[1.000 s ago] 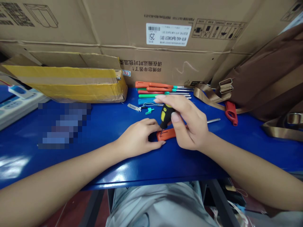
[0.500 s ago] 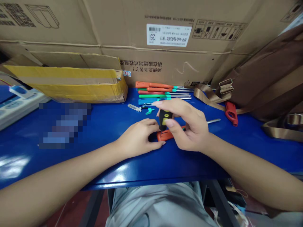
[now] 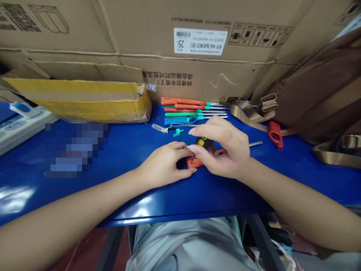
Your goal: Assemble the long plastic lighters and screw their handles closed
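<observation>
An orange long-necked lighter [image 3: 194,162] lies on the blue table, its metal tube sticking out to the right beyond my other hand. My left hand [image 3: 166,165] is closed around its handle end, thumb on the near side and fingers on the far side. A short screwdriver [image 3: 203,143] with a black and yellow handle is in my right hand [image 3: 228,150], tilted, its thin shaft reaching down to the lighter's handle. My thumb and palm hide part of both. Just beyond lie a small green plastic part [image 3: 178,132] and a clear lighter tank [image 3: 159,128] with a thin wire.
Several orange, green and blue lighters [image 3: 183,113] lie in a row behind my hands. A yellow-taped box [image 3: 113,101] and large carton [image 3: 141,37] stand at the back. To the right are a red plastic piece [image 3: 275,134] and brown bag [image 3: 318,82]; a power strip [image 3: 25,128] is left.
The screwdriver has gone from nearly upright to tilted, its handle leaning right into my right hand. The right thumb has shifted left. My left hand and the lighter stay put.
</observation>
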Available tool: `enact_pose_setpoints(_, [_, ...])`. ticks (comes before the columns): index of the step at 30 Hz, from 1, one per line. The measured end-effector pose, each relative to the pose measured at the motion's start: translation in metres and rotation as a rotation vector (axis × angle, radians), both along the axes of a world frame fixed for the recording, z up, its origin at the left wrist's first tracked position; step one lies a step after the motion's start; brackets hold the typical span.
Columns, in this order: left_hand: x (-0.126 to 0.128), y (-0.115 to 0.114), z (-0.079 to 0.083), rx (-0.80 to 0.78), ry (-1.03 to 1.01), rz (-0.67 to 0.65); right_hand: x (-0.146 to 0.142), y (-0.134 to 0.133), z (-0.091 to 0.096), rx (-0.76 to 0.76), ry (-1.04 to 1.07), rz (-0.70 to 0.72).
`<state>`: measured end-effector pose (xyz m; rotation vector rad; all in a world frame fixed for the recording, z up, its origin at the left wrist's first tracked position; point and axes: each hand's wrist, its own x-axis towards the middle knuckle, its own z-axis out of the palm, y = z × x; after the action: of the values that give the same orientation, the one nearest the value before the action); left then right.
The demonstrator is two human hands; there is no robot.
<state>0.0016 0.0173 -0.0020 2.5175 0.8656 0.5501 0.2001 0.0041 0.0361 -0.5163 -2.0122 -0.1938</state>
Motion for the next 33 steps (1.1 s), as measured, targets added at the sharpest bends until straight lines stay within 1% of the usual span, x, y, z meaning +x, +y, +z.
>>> enact_pose_setpoints(2, [0.000,0.000,0.000,0.014,-0.003,-0.002,0.002,0.000,0.000,-0.014,-0.022,0.003])
enact_pose_setpoints(6, [0.000,0.001,0.000,0.000,-0.014,-0.024,0.002,-0.001,0.004,-0.162,-0.044,0.085])
enact_pose_setpoints(8, [0.000,0.001,0.000,0.000,-0.018,-0.023,0.000,-0.001,0.005,-0.149,-0.029,0.080])
enact_pose_setpoints(11, [0.000,0.000,0.000,0.017,-0.008,-0.005,0.000,0.001,0.003,-0.060,0.003,0.020])
enact_pose_setpoints(13, [0.000,0.000,0.000,0.021,-0.002,0.009,0.001,0.001,0.003,-0.056,0.008,0.020])
enact_pose_setpoints(17, [0.000,0.001,0.000,0.004,-0.011,-0.023,0.003,-0.002,0.008,-0.195,-0.021,0.137])
enact_pose_setpoints(19, [0.000,0.001,0.000,-0.004,-0.011,-0.024,0.002,-0.004,0.010,-0.220,-0.028,0.142])
enact_pose_setpoints(23, [-0.001,0.000,0.000,-0.017,0.010,0.003,0.000,-0.002,0.009,-0.071,-0.001,0.037])
enact_pose_setpoints(25, [-0.001,0.000,0.000,-0.014,0.013,0.003,0.001,0.000,0.008,-0.033,0.013,-0.003])
enact_pose_setpoints(27, [-0.001,0.000,0.001,-0.006,-0.001,-0.009,0.004,0.000,0.007,-0.087,0.014,0.020])
enact_pose_setpoints(30, [0.000,0.000,0.001,0.008,-0.009,-0.017,0.006,-0.001,0.008,-0.229,0.016,0.096])
enact_pose_setpoints(31, [0.000,0.001,0.001,0.008,-0.007,-0.021,0.006,-0.001,0.008,-0.246,0.012,0.111])
enact_pose_setpoints(33, [0.000,0.001,0.001,0.004,-0.012,-0.025,0.006,0.000,0.009,-0.209,-0.003,0.111])
